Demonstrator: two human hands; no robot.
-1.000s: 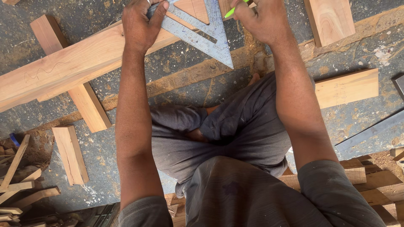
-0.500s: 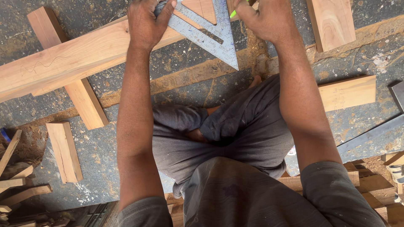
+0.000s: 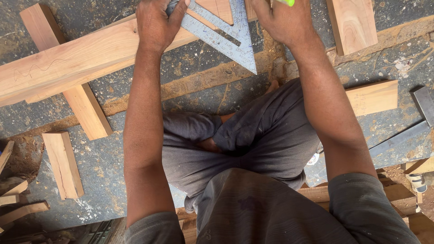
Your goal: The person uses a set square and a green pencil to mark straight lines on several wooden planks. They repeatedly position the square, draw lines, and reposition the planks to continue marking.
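My left hand (image 3: pixel 156 23) presses a grey metal triangular square (image 3: pixel 226 36) against a long pale wooden beam (image 3: pixel 68 63) that lies across the floor at the top of the view. My right hand (image 3: pixel 282 20) is closed around a bright green marker (image 3: pixel 286 2) just right of the square, over the beam's upper part. The square's point juts toward me past the beam's edge. The top of both hands is cut off by the frame.
A short wooden block (image 3: pixel 79 104) lies under the beam; another block (image 3: pixel 63 163) lies loose at the left. More blocks lie at the top right (image 3: pixel 352 25) and right (image 3: pixel 373 97). A metal bar (image 3: pixel 398 140) and wood offcuts (image 3: pixel 18 199) lie around my crossed legs.
The marker's tip has risen from left of my right hand to above it, at the frame's top. The view drifted slightly; my left hand stays on the square.
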